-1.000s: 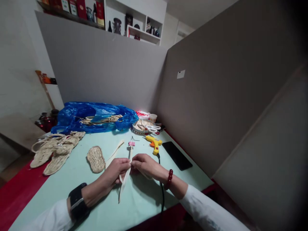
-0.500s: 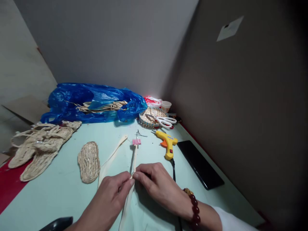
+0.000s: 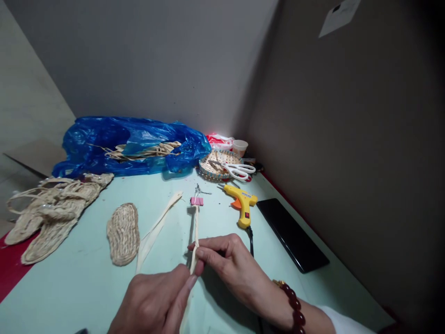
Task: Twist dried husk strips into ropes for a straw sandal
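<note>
Two bare hands worked at one straw braid, which ran down the middle of a pale green tabletop [image 3: 83,287] from one pink binder clip [image 3: 197,201] toward the person. The right hand [image 3: 239,273] pinched the straw braid [image 3: 196,226] between thumb and forefinger, partway below the clip. The left hand [image 3: 153,299], nearer the person, had its thumb and forefinger pressed together on the lower part of the same strand; how its remaining fingers lay could not be told, since the back of the hand hid them. The two hands were close together, fingertips nearly meeting.

One string of dark red beads [image 3: 295,304] circled the right wrist. Left of the braid lay one loose pale strip [image 3: 160,225], and beside that, one woven sole [image 3: 123,234]. Two woven sandals [image 3: 52,232] rested at the far left, close against each other. Behind them was one blue plastic bag [image 3: 86,139] with a bundle of straw strips [image 3: 156,150] showing in its opening. To the right were one shallow basket [image 3: 212,174] with one pair of white-handled scissors [image 3: 239,172] across it, one cup [image 3: 240,147] just behind, one yellow glue gun [image 3: 244,199] and one flat black device [image 3: 292,234].
</note>
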A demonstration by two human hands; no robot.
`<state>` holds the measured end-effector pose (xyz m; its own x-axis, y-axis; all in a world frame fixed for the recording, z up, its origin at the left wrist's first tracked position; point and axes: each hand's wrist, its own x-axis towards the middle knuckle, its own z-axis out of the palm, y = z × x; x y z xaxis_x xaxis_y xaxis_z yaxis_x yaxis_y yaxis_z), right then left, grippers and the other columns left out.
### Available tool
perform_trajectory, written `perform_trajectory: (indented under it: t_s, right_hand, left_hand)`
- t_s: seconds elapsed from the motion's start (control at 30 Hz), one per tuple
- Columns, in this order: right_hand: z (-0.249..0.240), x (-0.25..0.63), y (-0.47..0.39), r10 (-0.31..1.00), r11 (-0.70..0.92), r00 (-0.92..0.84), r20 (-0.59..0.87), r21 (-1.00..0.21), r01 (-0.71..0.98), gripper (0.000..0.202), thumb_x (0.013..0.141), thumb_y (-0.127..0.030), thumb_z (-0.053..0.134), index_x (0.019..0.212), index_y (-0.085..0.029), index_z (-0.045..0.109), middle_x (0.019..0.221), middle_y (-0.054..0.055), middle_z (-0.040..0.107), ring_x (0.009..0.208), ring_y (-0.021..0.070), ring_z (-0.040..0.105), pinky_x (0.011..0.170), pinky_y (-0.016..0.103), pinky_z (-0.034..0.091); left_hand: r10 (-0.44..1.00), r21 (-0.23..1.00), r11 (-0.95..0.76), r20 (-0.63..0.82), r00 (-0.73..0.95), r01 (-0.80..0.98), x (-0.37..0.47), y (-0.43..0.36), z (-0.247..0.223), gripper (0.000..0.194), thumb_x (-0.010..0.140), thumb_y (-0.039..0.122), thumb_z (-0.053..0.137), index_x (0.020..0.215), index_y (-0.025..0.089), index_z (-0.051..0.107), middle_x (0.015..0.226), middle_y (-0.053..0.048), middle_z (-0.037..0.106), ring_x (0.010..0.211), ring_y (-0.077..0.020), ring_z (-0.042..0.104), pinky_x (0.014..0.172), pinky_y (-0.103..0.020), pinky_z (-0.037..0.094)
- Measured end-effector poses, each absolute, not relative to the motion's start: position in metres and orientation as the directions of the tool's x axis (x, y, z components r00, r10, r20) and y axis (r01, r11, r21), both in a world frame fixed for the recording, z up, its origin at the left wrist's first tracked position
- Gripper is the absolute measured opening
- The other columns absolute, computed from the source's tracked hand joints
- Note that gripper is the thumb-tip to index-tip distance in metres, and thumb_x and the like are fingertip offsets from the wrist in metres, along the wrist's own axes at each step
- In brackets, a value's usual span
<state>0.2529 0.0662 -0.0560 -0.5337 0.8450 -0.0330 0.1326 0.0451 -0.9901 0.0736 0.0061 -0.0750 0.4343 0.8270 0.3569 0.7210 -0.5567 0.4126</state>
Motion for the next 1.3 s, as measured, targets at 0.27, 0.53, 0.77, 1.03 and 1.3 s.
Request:
perform_trajectory:
  t_s: [0.27, 0.53, 0.77, 1.03, 1.3]
  right_hand:
    - [-0.05, 0.254, 0.065, 0.814, -0.095, -0.573, -0.095, -0.995, 0.03, 0.029, 0.087, -0.023, 0.051, 0.074, -0.014, 0.075, 0.066, 0.002, 0.062, 0.084, 0.0176, 0.06, 0.077, 0.024, 0.042]
    - [-0.057, 0.252, 0.063, 0.854, -0.017, -0.519, -0.037, -0.999, 0.044, 0.029, 0.087, -0.018, 0.052, 0.063, -0.014, 0.067, 0.071, 0.002, 0.064, 0.083, 0.0167, 0.061, 0.078, 0.024, 0.042]
    - [-0.056, 0.252, 0.058, 0.804, 0.002, -0.592, 0.046, -0.997, -0.076, 0.033, 0.093, -0.019, 0.044, 0.068, -0.015, 0.066, 0.069, 0.001, 0.062, 0.078, 0.0154, 0.058, 0.081, 0.025, 0.042]
    - [-0.055, 0.256, 0.056, 0.837, 0.158, -0.545, -0.051, -0.931, 0.33, 0.034, 0.094, -0.021, 0.046, 0.065, -0.016, 0.061, 0.058, -0.003, 0.058, 0.055, 0.0082, 0.047, 0.061, 0.019, 0.037]
    - [-0.05, 0.259, 0.05, 0.829, 0.369, -0.559, 0.003, -0.754, 0.543, 0.03, 0.092, -0.02, 0.045, 0.063, -0.018, 0.049, 0.056, -0.003, 0.053, 0.051, 0.0086, 0.041, 0.052, 0.021, 0.031]
  left_hand:
    - [0.787, 0.162, -0.606, 0.264, 0.558, 0.778, 0.086, 0.007, -0.098, 0.023, 0.081, 0.007, 0.042, 0.077, 0.024, 0.057, 0.058, -0.004, 0.064, 0.049, -0.022, 0.06, 0.05, -0.034, 0.032]
    - [0.832, 0.436, -0.523, 0.448, 0.328, 0.732, 0.078, 0.014, -0.067, 0.019, 0.089, 0.027, 0.051, 0.072, 0.024, 0.059, 0.062, -0.002, 0.059, 0.06, -0.0198, 0.057, 0.056, -0.03, 0.039]
    - [0.925, 0.96, 0.26, -0.278, 0.261, 0.099, 0.08, 0.048, -0.061, 0.036, 0.079, 0.049, 0.063, 0.103, 0.022, 0.061, 0.082, -0.003, 0.069, 0.06, -0.015, 0.056, 0.059, -0.026, 0.045]
    - [0.886, 0.888, 0.447, -0.422, 0.192, -0.112, 0.087, 0.036, -0.071, 0.035, 0.073, 0.053, 0.067, 0.082, 0.023, 0.051, 0.041, 0.016, 0.027, 0.034, -0.0019, 0.007, 0.032, -0.018, 0.007]
    - [0.905, 0.915, 0.391, -0.402, 0.143, 0.099, 0.083, 0.039, -0.076, 0.034, 0.071, 0.048, 0.066, 0.064, 0.023, 0.044, 0.041, 0.015, 0.026, 0.031, -0.0022, 0.011, 0.034, -0.022, 0.002]
